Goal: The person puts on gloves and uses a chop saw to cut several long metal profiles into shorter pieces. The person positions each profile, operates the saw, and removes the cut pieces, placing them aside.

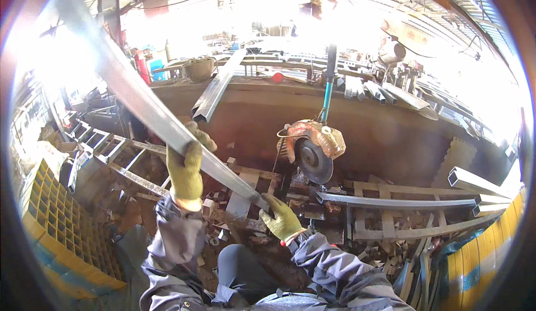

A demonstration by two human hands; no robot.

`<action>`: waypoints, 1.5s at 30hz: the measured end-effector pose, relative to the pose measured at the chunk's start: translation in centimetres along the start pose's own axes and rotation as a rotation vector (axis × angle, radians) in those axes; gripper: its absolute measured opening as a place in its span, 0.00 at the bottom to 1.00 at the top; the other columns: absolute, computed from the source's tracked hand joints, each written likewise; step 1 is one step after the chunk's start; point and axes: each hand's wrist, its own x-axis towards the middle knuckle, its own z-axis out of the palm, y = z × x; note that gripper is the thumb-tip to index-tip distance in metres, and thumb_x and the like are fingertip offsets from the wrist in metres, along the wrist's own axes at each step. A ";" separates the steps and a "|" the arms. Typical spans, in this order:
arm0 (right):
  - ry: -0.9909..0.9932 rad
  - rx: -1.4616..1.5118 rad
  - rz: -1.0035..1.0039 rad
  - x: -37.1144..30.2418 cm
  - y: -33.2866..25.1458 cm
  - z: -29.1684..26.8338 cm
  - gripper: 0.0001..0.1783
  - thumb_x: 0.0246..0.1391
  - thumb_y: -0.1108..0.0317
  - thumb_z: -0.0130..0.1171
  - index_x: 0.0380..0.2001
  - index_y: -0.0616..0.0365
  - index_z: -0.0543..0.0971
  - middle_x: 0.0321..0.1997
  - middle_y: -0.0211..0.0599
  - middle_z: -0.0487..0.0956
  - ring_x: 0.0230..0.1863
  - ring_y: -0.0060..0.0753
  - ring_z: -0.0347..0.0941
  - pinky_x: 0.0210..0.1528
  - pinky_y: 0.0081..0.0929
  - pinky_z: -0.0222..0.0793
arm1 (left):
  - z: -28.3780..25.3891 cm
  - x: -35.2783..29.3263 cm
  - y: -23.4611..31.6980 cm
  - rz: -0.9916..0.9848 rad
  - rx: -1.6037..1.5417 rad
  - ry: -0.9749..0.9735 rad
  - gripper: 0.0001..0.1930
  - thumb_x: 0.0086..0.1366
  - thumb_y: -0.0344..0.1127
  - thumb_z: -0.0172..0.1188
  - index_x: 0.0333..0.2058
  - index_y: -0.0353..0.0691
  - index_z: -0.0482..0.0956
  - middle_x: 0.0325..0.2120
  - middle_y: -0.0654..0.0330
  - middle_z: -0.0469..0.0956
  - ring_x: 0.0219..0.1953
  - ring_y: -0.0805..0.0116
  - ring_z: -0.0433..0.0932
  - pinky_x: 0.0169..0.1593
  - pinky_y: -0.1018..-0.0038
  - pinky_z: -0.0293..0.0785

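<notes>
A long silvery metal bar (pixel 142 101) runs diagonally from the upper left down to the middle. My left hand (pixel 186 172), in a yellow-green work glove, is wrapped round it partway along. At its lower end my right hand (pixel 281 219), gloved alike, grips the bar's tip; part of those fingers is hidden. To the right of the bar hangs a cut-off saw (pixel 317 135) with a dark round blade (pixel 312 159). Below the blade another metal bar (pixel 399 200) lies across the work frame, apart from my hands. Whether the blade is turning, I cannot tell.
A ladder-like metal frame (pixel 120 153) lies at left, beside a yellow grating (pixel 61 216). Yellow slats (pixel 483 255) stand at right, near square tubes (pixel 474 180). Offcuts litter the ground. Behind the saw, a low wall (pixel 254 107) bears metal profiles (pixel 220 85) and a basket (pixel 199 70).
</notes>
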 end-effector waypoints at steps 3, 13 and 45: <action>-0.114 -0.040 0.131 -3.8 0.9 0.7 0.31 0.77 0.59 0.74 0.77 0.59 0.83 0.74 0.58 0.87 0.76 0.64 0.84 0.78 0.47 0.80 | -3.1 2.9 2.2 0.034 0.112 -0.006 0.24 0.87 0.41 0.72 0.70 0.33 0.77 0.44 0.60 0.87 0.43 0.67 0.86 0.49 0.66 0.84; -0.223 0.204 0.395 -6.4 0.4 -1.5 0.29 0.83 0.58 0.73 0.78 0.61 0.84 0.75 0.51 0.89 0.76 0.45 0.86 0.79 0.38 0.81 | -9.6 -2.5 9.5 -0.183 0.442 -0.172 0.40 0.80 0.70 0.74 0.60 0.32 0.82 0.35 0.63 0.85 0.34 0.74 0.81 0.40 0.71 0.78; -0.353 0.857 0.660 3.2 -14.4 9.3 0.27 0.79 0.54 0.79 0.68 0.64 0.90 0.57 0.34 0.92 0.57 0.25 0.86 0.64 0.31 0.82 | -21.3 -31.6 17.2 -0.687 0.977 -0.351 0.47 0.64 0.44 0.90 0.76 0.30 0.80 0.59 0.45 0.94 0.57 0.62 0.94 0.65 0.64 0.89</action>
